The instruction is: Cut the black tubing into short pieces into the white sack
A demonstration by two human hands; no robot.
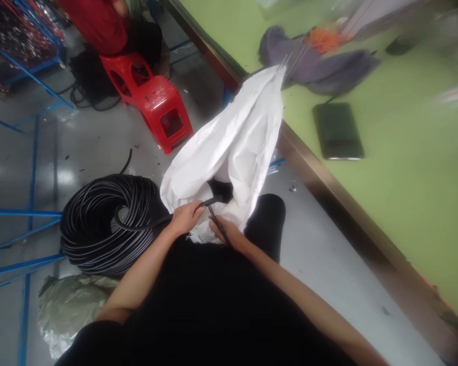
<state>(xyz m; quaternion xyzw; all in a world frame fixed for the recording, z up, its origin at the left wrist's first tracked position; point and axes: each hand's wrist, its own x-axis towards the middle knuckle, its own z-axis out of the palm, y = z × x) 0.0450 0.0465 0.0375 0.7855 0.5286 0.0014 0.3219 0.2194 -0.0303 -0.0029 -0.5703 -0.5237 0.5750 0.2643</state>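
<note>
Left hand (185, 217), slim glossy black cable (212, 200)

No lettering, label, brand or number can be read anywhere in this view. The white woven sack (232, 132) and the red plastic stool (156, 101) show unmarked surfaces.

hose coil (107, 223): glossy black plastic | sack (232, 142): white woven | stool (152, 99): shiny plastic

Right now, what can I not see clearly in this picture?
All in the head view.
Inside the white sack: hidden by its folds.
Thin dark piece in the right hand: too small to name.
Cable in the left hand: end hidden by the sack.
Far end of green table: blurred.
Person in red: cut off by the top edge.
</note>
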